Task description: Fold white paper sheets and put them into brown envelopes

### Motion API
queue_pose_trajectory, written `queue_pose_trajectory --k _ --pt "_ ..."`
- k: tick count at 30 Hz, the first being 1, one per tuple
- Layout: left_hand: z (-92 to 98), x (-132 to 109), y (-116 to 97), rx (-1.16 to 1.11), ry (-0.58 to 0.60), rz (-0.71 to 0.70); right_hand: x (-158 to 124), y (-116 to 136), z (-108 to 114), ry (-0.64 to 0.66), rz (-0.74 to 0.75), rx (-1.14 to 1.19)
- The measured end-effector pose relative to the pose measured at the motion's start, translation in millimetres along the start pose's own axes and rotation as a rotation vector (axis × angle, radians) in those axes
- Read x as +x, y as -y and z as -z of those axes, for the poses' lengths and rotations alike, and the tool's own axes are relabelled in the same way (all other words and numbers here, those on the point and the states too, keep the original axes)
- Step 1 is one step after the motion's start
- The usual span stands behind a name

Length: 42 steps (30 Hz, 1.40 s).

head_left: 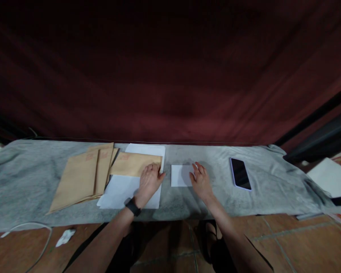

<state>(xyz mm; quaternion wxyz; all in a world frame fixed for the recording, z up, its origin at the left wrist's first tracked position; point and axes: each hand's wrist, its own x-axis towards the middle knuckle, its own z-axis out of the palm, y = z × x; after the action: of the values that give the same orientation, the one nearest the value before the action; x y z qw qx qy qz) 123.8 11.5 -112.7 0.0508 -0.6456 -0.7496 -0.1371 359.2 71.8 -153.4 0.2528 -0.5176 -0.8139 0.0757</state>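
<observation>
My left hand (150, 181), with a dark watch at the wrist, lies over the right end of a narrow brown envelope (127, 163). Its thumb sticks out to the right, apart from the fingers. Under that envelope are white paper sheets (122, 193). A small white rectangle of paper (180, 176) lies flat on the grey cloth between my hands. The fingers of my right hand (201, 180) are apart and rest at the right end of this paper, covering part of it. Neither hand visibly lifts anything.
Larger brown envelopes (76, 176) overlap at the left. A phone in a pale purple case (241, 173) lies to the right on the grey cloth (275, 185). Behind hangs a dark red curtain (170, 94). A white cable (47, 242) and crumpled tissue (65, 237) are at lower left.
</observation>
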Motion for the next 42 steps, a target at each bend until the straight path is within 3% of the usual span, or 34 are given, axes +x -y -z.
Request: queue_pose_trajectory --k 5,11,14,18,27,31,37,42 --pt "0.9 -0.7 -6.1 0.038 0.044 -0.018 5.6 43.0 -6.7 0.079 -0.043 0.394" --pt "11.7 -24.3 -32.0 0.058 -0.033 -0.208 14.8 77.6 -17.1 0.281 -0.435 1.217" --pt "13.0 -30.9 -38.5 0.009 -0.044 -0.275 17.2 83.1 -15.7 0.323 -0.58 1.413" --pt "13.2 -32.8 -38.4 -0.038 -0.055 -0.349 15.6 85.4 -11.2 0.385 -0.7 1.527" --pt "17.6 -33.5 -35.3 -0.215 -0.007 -0.41 20.9 78.5 2.0 0.479 -0.564 1.592" --pt "27.8 -27.1 -17.2 -0.182 0.01 -0.519 29.5 60.1 18.6 0.509 -0.58 1.511" --pt "30.2 -14.9 17.9 -0.079 0.062 -0.495 23.3 47.1 26.5 0.625 -0.408 1.403" --pt "32.1 -5.5 28.2 -0.134 0.132 -0.498 20.9 43.3 25.3 0.665 -0.321 1.365"
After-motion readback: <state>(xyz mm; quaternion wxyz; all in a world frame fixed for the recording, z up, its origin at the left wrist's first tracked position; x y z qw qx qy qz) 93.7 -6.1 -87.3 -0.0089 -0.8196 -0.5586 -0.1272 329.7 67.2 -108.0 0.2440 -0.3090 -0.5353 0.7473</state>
